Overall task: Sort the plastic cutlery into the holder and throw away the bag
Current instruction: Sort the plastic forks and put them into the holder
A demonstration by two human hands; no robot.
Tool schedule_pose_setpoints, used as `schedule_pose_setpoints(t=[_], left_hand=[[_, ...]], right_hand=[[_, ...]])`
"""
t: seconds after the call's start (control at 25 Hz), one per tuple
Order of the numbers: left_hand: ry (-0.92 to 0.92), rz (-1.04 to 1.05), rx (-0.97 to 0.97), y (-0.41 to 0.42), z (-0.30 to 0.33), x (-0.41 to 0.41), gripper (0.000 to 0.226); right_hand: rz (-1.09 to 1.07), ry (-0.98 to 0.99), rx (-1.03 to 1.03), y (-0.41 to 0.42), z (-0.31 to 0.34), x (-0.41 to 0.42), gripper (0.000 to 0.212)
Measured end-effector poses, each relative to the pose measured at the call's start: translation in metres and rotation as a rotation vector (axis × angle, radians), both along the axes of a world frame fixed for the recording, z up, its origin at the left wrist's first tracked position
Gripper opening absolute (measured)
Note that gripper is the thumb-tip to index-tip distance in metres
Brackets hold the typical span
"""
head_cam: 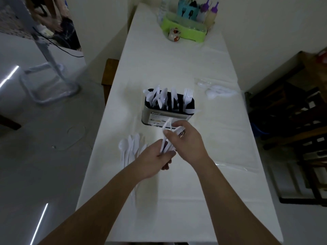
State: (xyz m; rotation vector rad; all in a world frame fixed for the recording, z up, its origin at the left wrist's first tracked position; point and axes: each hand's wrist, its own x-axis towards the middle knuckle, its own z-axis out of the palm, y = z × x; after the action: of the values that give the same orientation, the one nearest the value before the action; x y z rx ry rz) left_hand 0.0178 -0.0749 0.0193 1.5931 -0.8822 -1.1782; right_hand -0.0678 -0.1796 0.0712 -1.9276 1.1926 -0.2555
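Observation:
A metal cutlery holder [164, 118] with black compartments stands mid-table, holding white plastic spoons, knives and forks upright. Just in front of it my left hand [155, 160] grips a bunch of white plastic cutlery [165, 138] by the handles. My right hand [185, 140] closes around the same bunch higher up, with fork tines poking out past its fingers. Several loose white spoons [128, 147] lie on the table left of my hands. A clear plastic bag [233, 165] lies flat to the right of my right forearm.
More white cutlery in a clear wrapper [217, 90] lies at the right table edge. A green tray [184, 30] with bottles and a small cup [174, 35] stands at the far end. Dark wooden chairs [292, 121] crowd the right side.

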Motion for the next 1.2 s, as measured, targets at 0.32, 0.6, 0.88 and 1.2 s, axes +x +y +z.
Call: schedule_pose_setpoints(t=[0.32,0.6,0.88,1.2], left_hand=[[0.094,-0.080,-0.044,-0.030,0.016,-0.001,0.007],[0.199,-0.056,-0.051,-0.044,0.019,-0.006,0.017],[0.499,0.082,-0.021,-0.048,0.019,-0.010,0.025],[0.577,0.050,0.014,-0.051,0.020,-0.011,0.028]], right_hand=[[-0.112,-0.216,0.097,-0.038,0.010,-0.017,0.021],[-0.127,-0.324,0.274,-0.052,0.021,-0.028,0.024],[-0.121,-0.349,0.329,-0.060,0.018,-0.046,0.018],[-0.202,-0.365,0.234,-0.063,0.019,-0.049,0.010]])
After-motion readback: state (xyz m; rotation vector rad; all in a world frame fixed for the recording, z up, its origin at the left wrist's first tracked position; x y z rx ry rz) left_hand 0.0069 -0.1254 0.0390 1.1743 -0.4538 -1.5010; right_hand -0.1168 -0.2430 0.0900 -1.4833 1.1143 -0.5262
